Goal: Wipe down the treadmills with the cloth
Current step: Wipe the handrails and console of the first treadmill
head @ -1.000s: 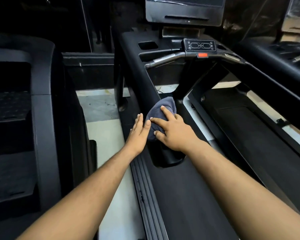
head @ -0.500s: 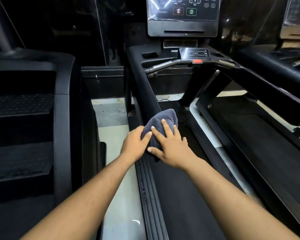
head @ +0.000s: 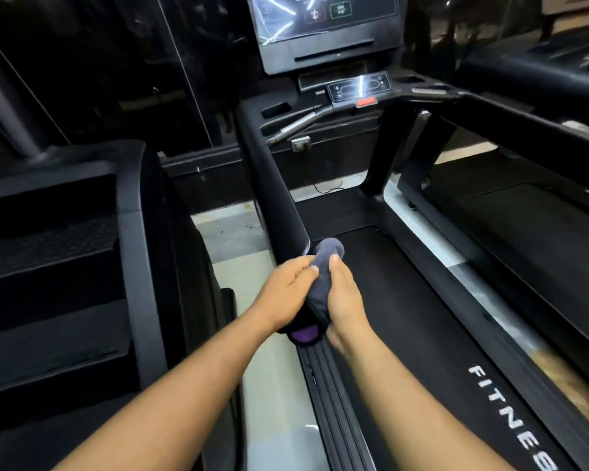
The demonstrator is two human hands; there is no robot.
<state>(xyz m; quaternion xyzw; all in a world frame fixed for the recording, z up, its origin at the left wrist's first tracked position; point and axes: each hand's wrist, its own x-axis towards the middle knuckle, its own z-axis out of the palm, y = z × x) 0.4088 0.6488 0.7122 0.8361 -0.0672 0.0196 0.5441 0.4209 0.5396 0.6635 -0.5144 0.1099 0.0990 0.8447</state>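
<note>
Treadmill point(head: 405, 317) fills most of what I see, its black belt running away from me with white lettering reading "FITNE" near the lower right. Left of the treadmill stands another dark machine point(head: 65, 266), stepped and ribbed, with a strip of pale floor point(head: 238, 277) between the two. Right of the treadmill lies a second treadmill point(head: 531, 226), its belt parallel to mine and a pale side strip between them. At the far end of the treadmill rises its console screen point(head: 323, 28), lit with a few icons and streaked by glare. Just below the screen sits a small control panel point(head: 357, 86) with a red tab point(head: 366, 102) at its front edge. From the console's left side the black handrail point(head: 279, 198) slopes down toward me and ends at a rounded tip just above my hands. A ribbed black side rail point(head: 334, 402) runs along the treadmill's left edge, under my wrists.

My cloth point(head: 320, 283) is a grey bundle held just below the handrail's tip, over the left edge of the belt; its upper end bulges out past my fingers and a purple patch shows at its lower end. My left hand point(head: 286, 294) grips the cloth from the left with fingers curled round it. My right hand point(head: 346, 300) grips it from the right, thumb pressed against the upper part. Whether the cloth touches the handrail's tip, I cannot tell.
</note>
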